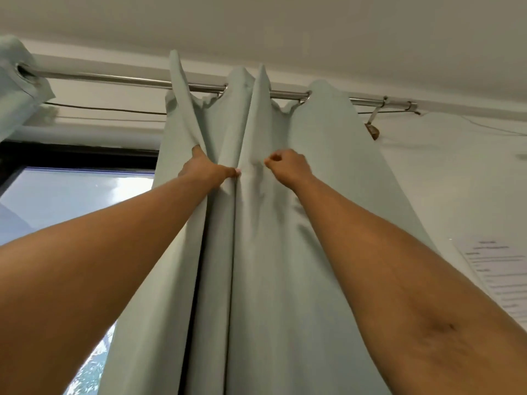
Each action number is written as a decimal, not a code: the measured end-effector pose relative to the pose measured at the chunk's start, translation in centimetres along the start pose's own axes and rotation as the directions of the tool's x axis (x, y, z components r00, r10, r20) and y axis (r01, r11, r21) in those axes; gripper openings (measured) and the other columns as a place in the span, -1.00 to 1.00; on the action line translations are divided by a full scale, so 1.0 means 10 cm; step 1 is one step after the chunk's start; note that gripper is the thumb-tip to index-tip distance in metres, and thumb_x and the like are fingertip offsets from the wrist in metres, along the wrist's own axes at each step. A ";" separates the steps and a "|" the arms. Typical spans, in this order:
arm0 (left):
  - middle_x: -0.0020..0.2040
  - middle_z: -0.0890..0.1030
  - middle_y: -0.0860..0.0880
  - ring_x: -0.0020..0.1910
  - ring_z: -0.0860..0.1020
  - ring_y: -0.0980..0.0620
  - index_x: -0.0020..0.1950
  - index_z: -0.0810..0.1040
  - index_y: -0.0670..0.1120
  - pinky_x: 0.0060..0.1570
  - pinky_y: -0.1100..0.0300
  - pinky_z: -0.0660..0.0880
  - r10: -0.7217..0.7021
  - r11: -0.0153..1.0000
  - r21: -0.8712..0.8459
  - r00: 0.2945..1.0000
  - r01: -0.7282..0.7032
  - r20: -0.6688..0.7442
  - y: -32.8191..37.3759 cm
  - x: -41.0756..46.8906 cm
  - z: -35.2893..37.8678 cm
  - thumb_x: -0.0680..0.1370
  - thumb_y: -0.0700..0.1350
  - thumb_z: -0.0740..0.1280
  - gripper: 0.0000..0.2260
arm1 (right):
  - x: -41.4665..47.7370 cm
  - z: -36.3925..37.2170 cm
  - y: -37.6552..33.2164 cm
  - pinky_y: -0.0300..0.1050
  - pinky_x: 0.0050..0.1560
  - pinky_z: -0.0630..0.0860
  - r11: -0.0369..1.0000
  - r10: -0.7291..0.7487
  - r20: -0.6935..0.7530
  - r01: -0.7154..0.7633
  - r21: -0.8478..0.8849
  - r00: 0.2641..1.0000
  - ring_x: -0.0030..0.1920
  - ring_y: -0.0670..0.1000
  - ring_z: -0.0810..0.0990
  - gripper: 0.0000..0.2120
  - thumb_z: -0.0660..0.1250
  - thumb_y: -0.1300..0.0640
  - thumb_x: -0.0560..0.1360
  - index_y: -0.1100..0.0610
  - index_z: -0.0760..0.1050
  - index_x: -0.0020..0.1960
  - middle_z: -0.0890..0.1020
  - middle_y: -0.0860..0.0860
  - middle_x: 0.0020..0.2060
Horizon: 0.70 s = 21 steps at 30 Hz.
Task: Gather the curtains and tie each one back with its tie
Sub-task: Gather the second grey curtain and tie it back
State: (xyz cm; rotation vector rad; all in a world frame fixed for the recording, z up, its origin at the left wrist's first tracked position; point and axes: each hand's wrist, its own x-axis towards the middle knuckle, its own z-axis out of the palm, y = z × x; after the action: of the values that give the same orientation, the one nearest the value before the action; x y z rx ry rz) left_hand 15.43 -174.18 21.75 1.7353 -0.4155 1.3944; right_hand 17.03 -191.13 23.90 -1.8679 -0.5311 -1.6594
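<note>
Head view: pleats of the curtain point(271, 266) are gripped at frame centre by the left hand point(209, 169) for gathering; the right hand point(288, 166) is curled against the cloth, hold unclear.

Soft window point(71, 201) daylight, wide-angle warp

Metal rod point(114, 78) carries gathered pale-green curtain point(328, 172); second curtain point(12, 89) at left end.

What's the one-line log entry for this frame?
phase: gathering | left hand: grips curtain folds | right hand: pinches curtain | curtain: bunched on rod | tie: not in view
</note>
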 end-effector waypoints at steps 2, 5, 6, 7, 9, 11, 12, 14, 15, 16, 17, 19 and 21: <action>0.42 0.34 -0.22 0.37 0.36 -0.26 0.56 -0.01 -0.09 0.34 -0.13 0.34 -0.016 1.000 0.009 1.000 0.016 -0.010 0.01 0.00 0.07 0.42 0.06 0.51 -0.08 | 0.06 -0.10 0.28 0.08 0.29 0.31 0.956 0.105 -0.185 -0.150 -0.251 0.977 0.37 0.17 0.32 -0.54 0.22 0.01 0.52 0.13 0.32 0.37 0.39 0.13 0.36; 0.41 0.34 -0.23 0.37 0.36 -0.27 0.57 -0.03 -0.07 0.34 -0.15 0.33 -0.025 1.000 0.004 0.999 0.025 -0.035 0.02 0.02 0.16 0.42 0.03 0.51 -0.08 | 0.09 -0.26 0.64 0.33 0.42 -0.03 0.888 0.324 -0.237 -0.381 -0.259 0.916 0.50 0.27 -0.10 -0.11 0.32 -0.18 0.45 0.15 -0.10 0.53 -0.06 0.22 0.52; 0.41 0.34 -0.23 0.36 0.36 -0.27 0.57 -0.03 -0.07 0.33 -0.16 0.33 -0.026 1.000 0.012 0.999 0.027 -0.038 0.02 0.04 0.19 0.43 0.01 0.51 -0.08 | 0.10 -0.31 0.75 0.35 0.41 -0.11 0.875 0.369 -0.245 -0.424 -0.234 0.897 0.50 0.30 -0.18 0.01 0.35 -0.23 0.41 0.15 -0.20 0.54 -0.15 0.25 0.51; 0.41 0.34 -0.23 0.36 0.37 -0.27 0.57 -0.04 -0.07 0.33 -0.16 0.33 -0.029 0.999 0.024 0.999 0.030 -0.045 0.01 0.05 0.21 0.43 -0.02 0.51 -0.09 | 0.12 -0.35 0.84 0.37 0.40 -0.16 0.864 0.400 -0.255 -0.455 -0.215 0.880 0.49 0.32 -0.24 0.09 0.38 -0.26 0.37 0.15 -0.27 0.53 -0.22 0.27 0.50; 0.40 0.35 -0.24 0.35 0.37 -0.28 0.57 -0.02 -0.06 0.32 -0.17 0.35 -0.029 0.999 0.035 0.996 0.032 -0.080 -0.04 0.08 0.24 0.43 -0.04 0.51 -0.10 | 0.18 -0.42 1.00 0.39 0.40 -0.22 0.848 0.431 -0.289 -0.493 -0.194 0.855 0.47 0.34 -0.29 0.19 0.43 -0.27 0.31 0.11 -0.36 0.51 -0.30 0.27 0.48; 0.40 0.35 -0.23 0.34 0.38 -0.27 0.56 0.01 -0.06 0.30 -0.17 0.37 -0.024 0.999 0.020 0.995 0.026 -0.093 -0.08 0.11 0.28 0.43 -0.04 0.51 -0.12 | 0.25 -0.52 1.14 0.42 0.39 -0.18 0.828 0.465 -0.302 -0.529 -0.183 0.832 0.47 0.37 -0.23 0.22 0.45 -0.24 0.30 0.06 -0.42 0.49 -0.32 0.27 0.47; 0.39 0.36 -0.22 0.32 0.39 -0.27 0.55 0.03 -0.05 0.28 -0.17 0.38 -0.027 1.000 0.007 0.996 0.027 -0.087 -0.10 0.12 0.30 0.43 -0.04 0.51 -0.13 | 0.28 -0.57 1.20 0.42 0.39 -0.12 0.822 0.482 -0.289 -0.541 -0.178 0.827 0.47 0.38 -0.13 0.18 0.45 -0.18 0.34 0.05 -0.44 0.48 -0.28 0.28 0.48; 0.36 0.38 -0.21 0.28 0.41 -0.26 0.53 0.08 -0.05 0.23 -0.16 0.41 -0.018 1.000 -0.006 0.996 0.017 -0.082 -0.15 0.15 0.35 0.43 -0.04 0.52 -0.18 | 0.35 -0.64 1.28 0.36 0.37 0.11 0.837 0.468 -0.260 -0.518 -0.174 0.844 0.43 0.35 0.17 -0.05 0.34 0.02 0.49 0.07 -0.34 0.52 -0.01 0.27 0.50; 0.34 0.39 -0.21 0.27 0.42 -0.26 0.52 0.11 -0.05 0.22 -0.15 0.41 -0.001 1.000 0.004 0.996 0.001 -0.087 -0.17 0.16 0.36 0.43 -0.05 0.51 -0.20 | 0.40 -0.64 1.29 0.28 0.34 0.22 0.864 0.427 -0.256 -0.475 -0.168 0.867 0.38 0.30 0.29 -0.24 0.25 0.12 0.53 0.12 -0.18 0.54 0.18 0.24 0.46; 0.34 0.40 -0.20 0.26 0.43 -0.25 0.51 0.13 -0.06 0.22 -0.14 0.41 0.023 0.999 0.027 0.995 -0.020 -0.097 -0.19 0.17 0.36 0.44 -0.05 0.50 -0.23 | 0.44 -0.62 1.26 0.19 0.30 0.30 0.892 0.371 -0.259 -0.420 -0.167 0.892 0.33 0.25 0.36 -0.42 0.17 0.19 0.55 0.17 0.03 0.51 0.32 0.22 0.39; 0.34 0.41 -0.21 0.27 0.43 -0.25 0.51 0.15 -0.07 0.23 -0.13 0.41 0.044 0.998 0.059 0.993 -0.037 -0.113 -0.21 0.18 0.34 0.45 -0.07 0.49 -0.25 | 0.47 -0.58 1.19 0.12 0.27 0.34 0.917 0.309 -0.270 -0.361 -0.171 0.912 0.31 0.22 0.40 -0.56 0.13 0.21 0.56 0.19 0.21 0.43 0.39 0.20 0.33; 0.34 0.42 -0.21 0.27 0.43 -0.25 0.51 0.19 -0.08 0.25 -0.10 0.40 0.080 0.991 0.113 0.989 -0.066 -0.123 -0.23 0.19 0.26 0.46 -0.10 0.48 -0.29 | 0.50 -0.45 0.95 0.01 0.23 0.37 0.953 0.208 -0.292 -0.261 -0.155 0.934 0.29 0.19 0.42 -0.66 0.08 0.21 0.58 0.17 0.34 0.34 0.44 0.17 0.29; 0.32 0.46 -0.22 0.24 0.46 -0.24 0.50 0.26 -0.07 0.25 -0.09 0.44 0.101 0.990 0.107 0.991 -0.091 -0.087 -0.25 0.20 0.14 0.48 -0.13 0.46 -0.36 | 0.53 -0.31 0.66 -0.04 0.19 0.38 0.978 0.160 -0.296 -0.191 -0.081 0.942 0.27 0.18 0.44 -0.66 0.07 0.21 0.58 0.15 0.35 0.33 0.47 0.15 0.28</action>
State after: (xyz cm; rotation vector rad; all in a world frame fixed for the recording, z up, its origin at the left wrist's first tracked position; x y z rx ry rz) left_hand 18.77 -173.33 22.54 1.7441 -0.3868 1.5832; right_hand 19.66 -198.57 28.26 -1.6506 -0.1500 -1.8264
